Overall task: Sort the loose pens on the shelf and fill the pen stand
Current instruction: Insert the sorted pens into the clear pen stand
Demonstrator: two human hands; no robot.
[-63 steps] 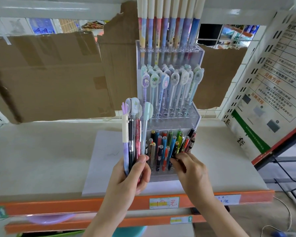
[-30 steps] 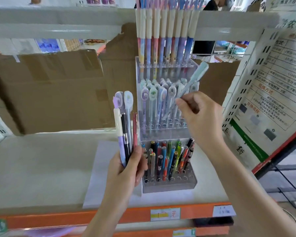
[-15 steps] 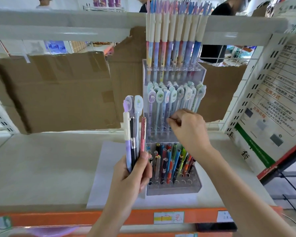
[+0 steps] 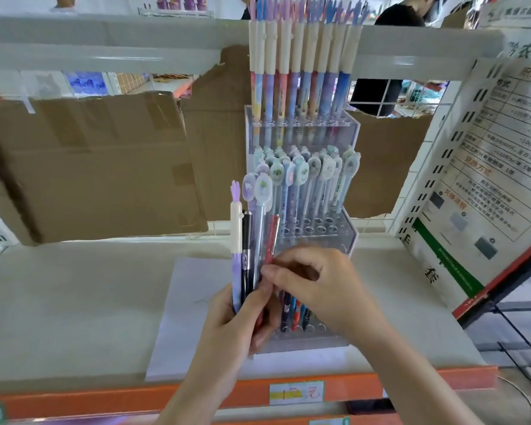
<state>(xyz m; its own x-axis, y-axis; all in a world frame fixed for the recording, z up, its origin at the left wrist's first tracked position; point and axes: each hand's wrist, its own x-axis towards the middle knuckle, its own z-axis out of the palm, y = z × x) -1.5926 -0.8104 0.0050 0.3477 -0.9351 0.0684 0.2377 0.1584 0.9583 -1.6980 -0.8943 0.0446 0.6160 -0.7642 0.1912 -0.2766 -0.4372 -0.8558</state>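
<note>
The left hand is wrapped round a small upright bundle of loose pens: a pale cream-and-lilac one with a hand-shaped top, a black one, two with oval cartoon toppers, and a slim red pen with a silver clip. The right hand has its fingertips curled in against the bundle, thumb and forefinger closing on the lower barrel of the red pen; the grip looks like a pinch on it, though the contact is partly hidden by the left thumb.

To do this well, I would say she should draw the red pen straight up out of the bundle while the left hand loosens only a little, so the others do not slip, then carry it to a free hole among like pens.

The clear acrylic three-tier pen stand sits on the white shelf directly behind both hands, just beyond the bundle. Its bottom tier, holding short coloured pens, is mostly hidden by the right hand; the middle tier shows empty holes at its front. A white paper sheet lies under the stand.
</note>
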